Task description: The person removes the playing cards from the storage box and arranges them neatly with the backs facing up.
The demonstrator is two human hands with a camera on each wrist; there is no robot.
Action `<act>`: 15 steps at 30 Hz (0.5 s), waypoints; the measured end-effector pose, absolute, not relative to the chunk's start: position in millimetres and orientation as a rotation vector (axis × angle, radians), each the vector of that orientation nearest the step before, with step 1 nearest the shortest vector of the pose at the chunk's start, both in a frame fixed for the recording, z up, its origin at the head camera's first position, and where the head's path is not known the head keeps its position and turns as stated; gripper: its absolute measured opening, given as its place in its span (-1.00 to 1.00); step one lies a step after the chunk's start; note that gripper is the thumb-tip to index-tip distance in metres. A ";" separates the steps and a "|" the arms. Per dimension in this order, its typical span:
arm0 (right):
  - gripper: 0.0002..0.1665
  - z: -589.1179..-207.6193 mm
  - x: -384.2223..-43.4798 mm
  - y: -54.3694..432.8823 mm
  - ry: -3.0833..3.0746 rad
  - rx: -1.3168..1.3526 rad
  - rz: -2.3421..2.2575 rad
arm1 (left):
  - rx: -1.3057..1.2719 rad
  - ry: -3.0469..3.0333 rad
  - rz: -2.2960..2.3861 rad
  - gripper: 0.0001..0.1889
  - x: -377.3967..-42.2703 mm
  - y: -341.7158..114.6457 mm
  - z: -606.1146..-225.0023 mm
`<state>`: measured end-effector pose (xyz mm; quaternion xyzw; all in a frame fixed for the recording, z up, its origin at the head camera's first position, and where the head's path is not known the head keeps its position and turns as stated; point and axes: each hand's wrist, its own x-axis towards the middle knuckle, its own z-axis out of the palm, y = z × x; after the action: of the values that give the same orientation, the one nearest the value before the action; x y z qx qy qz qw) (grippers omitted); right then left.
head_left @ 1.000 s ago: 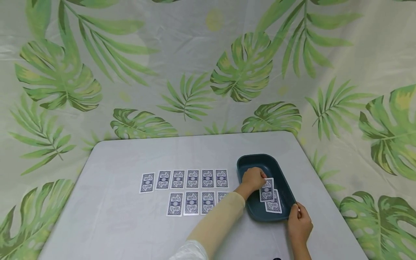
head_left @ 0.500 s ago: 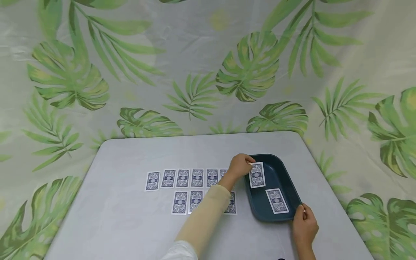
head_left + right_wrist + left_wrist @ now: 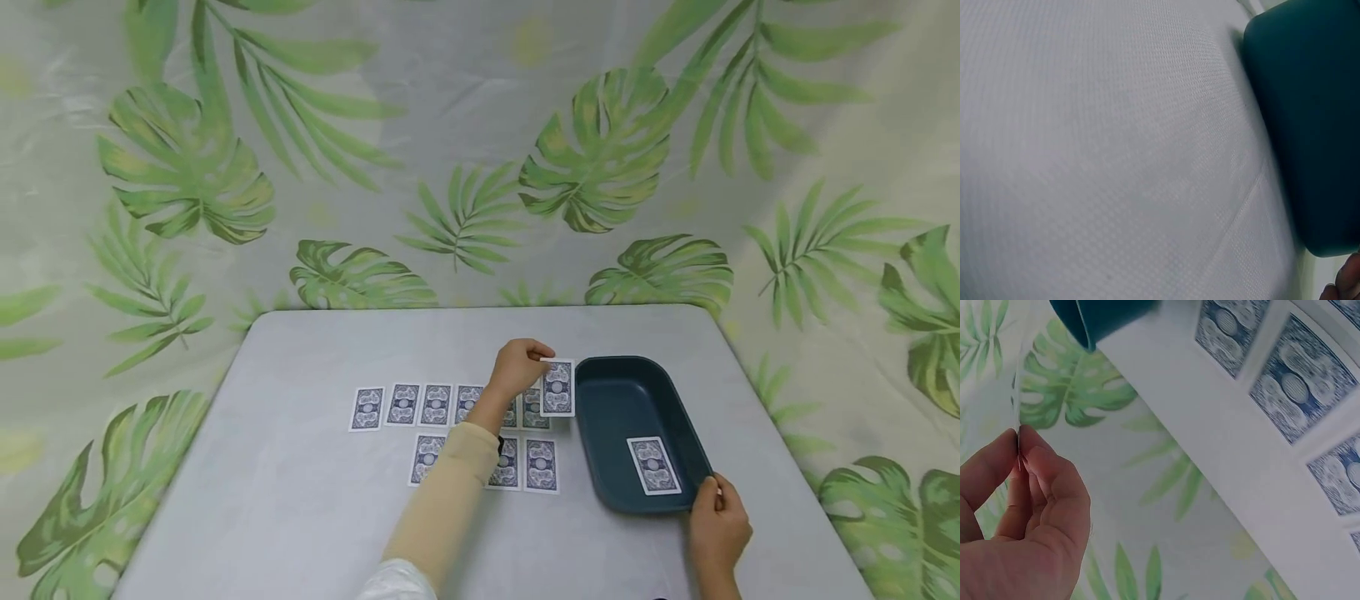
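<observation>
My left hand (image 3: pixel 517 368) pinches a playing card (image 3: pixel 557 387) by its upper left corner, above the right end of the back row, just left of the tray. In the left wrist view the card (image 3: pixel 1020 394) appears edge-on between thumb and fingertips. A dark teal tray (image 3: pixel 609 467) has one face-down card (image 3: pixel 655 466) lying inside. Its near right corner is gripped by my right hand (image 3: pixel 720 527). On the table, two rows of blue-backed cards lie face down, including one at the far left (image 3: pixel 367 409) and one at the front right (image 3: pixel 542 465). My left forearm hides part of both rows.
The white table (image 3: pixel 300 517) has its back edge against a leaf-patterned cloth (image 3: pixel 465 125). A small dark object (image 3: pixel 660 598) is cut off at the bottom edge of the head view.
My left hand has carried the card leftward and away, out of the tray and over the back row. The right hand keeps its grip on the tray. The head view has shifted slightly.
</observation>
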<state>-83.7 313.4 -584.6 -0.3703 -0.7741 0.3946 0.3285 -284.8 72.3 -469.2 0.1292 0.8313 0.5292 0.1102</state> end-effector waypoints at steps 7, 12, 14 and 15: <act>-0.61 -584.7 -84.4 314.6 -2.030 -0.975 1.041 | 0.288 2.463 1.583 -0.83 -288.7 34.5 -478.8; -0.60 -585.5 -85.0 314.5 -2.035 -0.977 1.047 | 0.222 2.485 1.600 -0.83 -291.4 7.3 -486.0; -0.59 -586.1 -84.9 315.0 -2.038 -0.978 1.053 | 0.195 2.493 1.612 -0.82 -292.1 -3.2 -487.5; -0.58 -586.4 -84.8 315.2 -2.040 -0.979 1.059 | 0.184 2.503 1.618 -0.81 -292.5 -8.4 -488.4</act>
<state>-84.8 315.2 -586.4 -0.3719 -0.7747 0.4021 0.3160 -292.5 -8.4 -488.4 0.0615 0.8357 0.5402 0.0776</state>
